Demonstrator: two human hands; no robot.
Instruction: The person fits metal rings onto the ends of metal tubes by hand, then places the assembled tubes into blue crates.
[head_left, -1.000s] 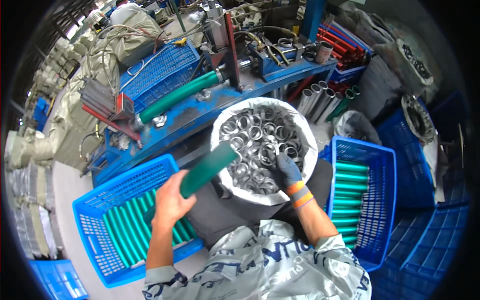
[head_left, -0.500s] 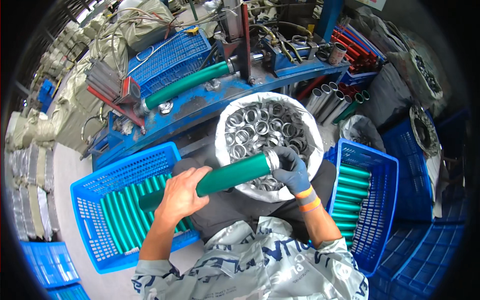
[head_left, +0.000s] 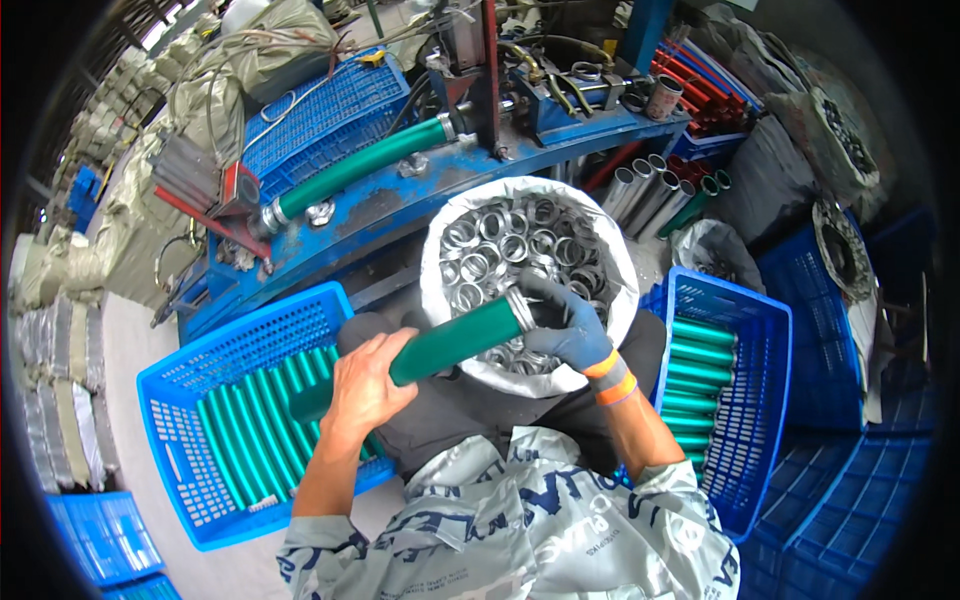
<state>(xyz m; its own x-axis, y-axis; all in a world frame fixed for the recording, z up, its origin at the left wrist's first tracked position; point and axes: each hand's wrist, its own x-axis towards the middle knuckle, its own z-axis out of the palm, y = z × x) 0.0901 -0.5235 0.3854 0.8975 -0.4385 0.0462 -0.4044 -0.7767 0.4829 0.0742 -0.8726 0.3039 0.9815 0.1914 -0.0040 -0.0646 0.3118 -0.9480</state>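
Observation:
My bare left hand [head_left: 368,385] is wrapped around a green tube [head_left: 455,345], which slants up to the right over my lap. A silvery metal ring [head_left: 520,310] sits on the tube's upper right end. Beside that ring, my right hand [head_left: 572,325], in a grey-blue glove with an orange-striped cuff, has its thumb and fingers spread apart. Its fingertips are close to the ring's rim; whether they touch it I cannot tell. Behind the tube stands a white-lined container [head_left: 430,270] full of loose metal rings [head_left: 513,247].
Blue crates with green tubes stand to my left [head_left: 160,420] and right [head_left: 775,400]. Across the front runs a blue workbench [head_left: 370,210], where another green tube [head_left: 360,168] lies between fixtures. Upright metal tubes [head_left: 640,190] and red tubes [head_left: 690,90] are at the far right.
My right hand's fingers have spread from around the ring. The tube's ringed end has shifted slightly left and is turned a little more upward. The view has shifted slightly.

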